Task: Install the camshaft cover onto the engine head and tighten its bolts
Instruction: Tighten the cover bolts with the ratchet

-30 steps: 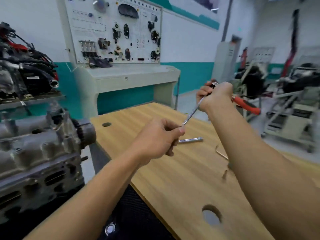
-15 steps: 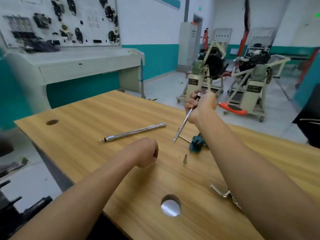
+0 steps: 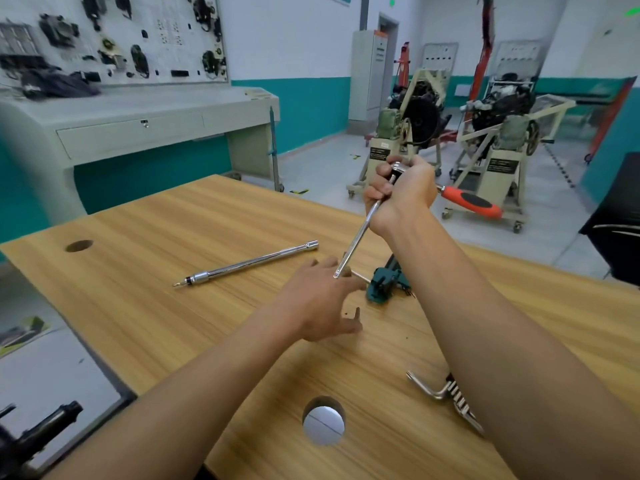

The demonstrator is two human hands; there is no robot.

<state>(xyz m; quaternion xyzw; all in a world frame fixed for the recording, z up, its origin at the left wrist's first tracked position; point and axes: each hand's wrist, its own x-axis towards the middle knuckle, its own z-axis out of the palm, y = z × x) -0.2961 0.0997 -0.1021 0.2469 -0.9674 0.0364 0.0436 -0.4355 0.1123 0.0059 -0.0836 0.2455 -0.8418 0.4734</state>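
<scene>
The left hand (image 3: 317,301), a loose fist half a second ago, is now flat and wide, fingers spread over the bench (image 3: 149,306) and holding nothing. Its thumb lies just beside a small bit (image 3: 357,312) that stands upright on the wood. The right hand (image 3: 403,195) keeps its grip: fingers curled round the head of a ratchet (image 3: 471,201), whose orange handle sticks out to the right. An extension bar (image 3: 358,233) slants down from that head, its tip over the left fingers; I cannot tell whether they touch.

Just past the left fingertips sits a green tool (image 3: 382,284), partly hidden by the right forearm. Farther left, a long chrome bar (image 3: 249,263) lies on the bench, well apart from both hands. A set of hex keys (image 3: 436,393) lies near the front edge, half under the right arm, beside a round hole (image 3: 323,422) in the top.

The engine head, at the left edge a second ago, is out of view now. Behind the bench stand two engine stands (image 3: 391,147) with dark labels too small to read.
</scene>
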